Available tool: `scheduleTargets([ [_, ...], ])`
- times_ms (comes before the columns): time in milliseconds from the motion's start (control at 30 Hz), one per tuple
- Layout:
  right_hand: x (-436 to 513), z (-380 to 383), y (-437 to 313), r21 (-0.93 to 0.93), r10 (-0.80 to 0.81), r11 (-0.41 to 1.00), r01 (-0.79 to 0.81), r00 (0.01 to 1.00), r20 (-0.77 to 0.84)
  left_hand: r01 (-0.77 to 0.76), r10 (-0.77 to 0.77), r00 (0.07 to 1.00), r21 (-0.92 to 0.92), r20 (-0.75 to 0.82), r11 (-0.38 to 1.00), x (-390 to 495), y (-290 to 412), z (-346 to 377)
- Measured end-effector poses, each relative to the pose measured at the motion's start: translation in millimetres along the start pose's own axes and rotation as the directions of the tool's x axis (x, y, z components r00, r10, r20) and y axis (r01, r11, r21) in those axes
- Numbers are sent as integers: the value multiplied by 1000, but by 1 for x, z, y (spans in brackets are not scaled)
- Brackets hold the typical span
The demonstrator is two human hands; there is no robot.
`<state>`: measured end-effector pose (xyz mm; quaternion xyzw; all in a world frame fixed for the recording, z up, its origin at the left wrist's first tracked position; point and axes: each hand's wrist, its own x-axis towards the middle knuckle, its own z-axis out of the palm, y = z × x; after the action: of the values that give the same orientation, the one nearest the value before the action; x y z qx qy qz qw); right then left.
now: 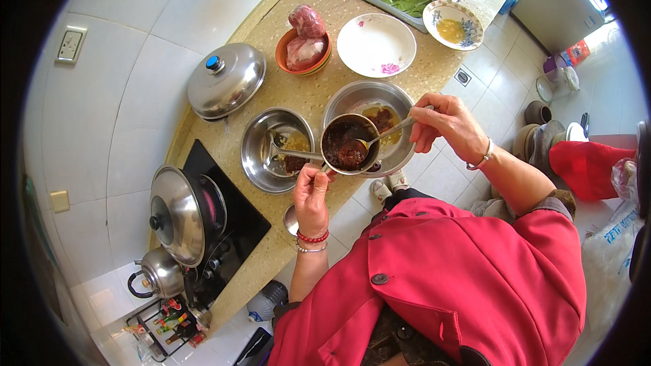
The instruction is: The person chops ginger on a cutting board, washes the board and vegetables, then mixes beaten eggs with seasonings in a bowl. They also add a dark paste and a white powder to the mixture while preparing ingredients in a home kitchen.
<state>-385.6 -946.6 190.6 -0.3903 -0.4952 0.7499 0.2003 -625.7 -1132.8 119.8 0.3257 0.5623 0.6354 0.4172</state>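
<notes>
My left hand (312, 201) grips the edge of a small round metal pot (329, 160) holding dark red chili paste (351, 156). In my right hand (447, 124) is a metal spoon (389, 130), its bowl dipped into the paste. The pot is held over the near side of a wide steel basin (338, 96), where chili paste and chopped garlic sit in yellowish liquid. To the left is a smaller steel bowl (249, 147) with similar contents. A metal ladle (292, 152) rests in it, its handle reaching toward the pot. The basin's near side is partly hidden.
Behind stand a floral white plate (376, 43), an orange bowl (281, 53) of raw meat and a domed steel lid (229, 84). A patterned bowl (430, 18) sits near the counter edge. Left are a lidded pan (178, 213) on a black cooktop (249, 223) and a kettle (161, 270).
</notes>
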Motion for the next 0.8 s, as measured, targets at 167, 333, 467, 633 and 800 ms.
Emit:
scheduleTargets([
  [167,-4,-4,-1,-43,-6,999,7,1000,22,7,-7,999,0,-34,1000,3,-1,6],
  [333,-3,-10,1,-62,-28,998,30,999,36,42,-41,999,20,-35,999,6,-4,8],
  [467,-2,-20,2,7,-49,999,49,999,-9,25,-27,998,-38,-50,999,10,-10,9],
  [633,-7,-38,-1,94,-149,982,162,980,-136,-2,-5,992,-63,-123,998,16,-15,2],
  [800,-7,-40,18,-217,-374,919,329,902,-216,-58,40,991,-143,-128,988,22,-11,-10],
])
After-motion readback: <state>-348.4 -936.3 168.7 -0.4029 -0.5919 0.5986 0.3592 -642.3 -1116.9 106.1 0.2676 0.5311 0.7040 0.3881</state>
